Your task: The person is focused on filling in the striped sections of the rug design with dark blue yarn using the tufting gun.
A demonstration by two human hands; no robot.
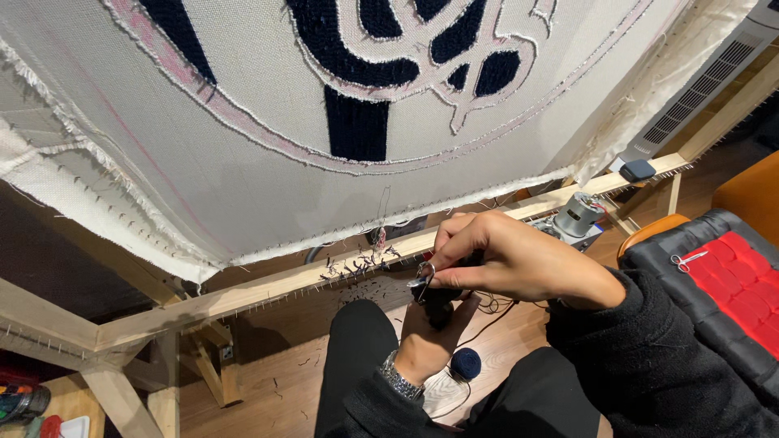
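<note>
My left hand (428, 339), with a metal watch (399, 380) on its wrist, grips a small black tool (439, 303) from below, just above my lap. My right hand (505, 256) comes in from the right and pinches a thin metal wire loop (423, 272) against the tool's top end. A dark thread (491, 307) trails from the tool down to a navy yarn ball (466, 363) on the floor between my legs. Both hands sit just below the wooden frame bar (268, 285).
A pale cloth (243, 146) with a navy tufted pattern (355, 126) is stretched on the frame's nail strips. Yarn scraps (357, 264) lie on the bar. A silver motor (578, 214) sits at right, near a red and black cushion (734, 296) carrying small scissors (688, 260).
</note>
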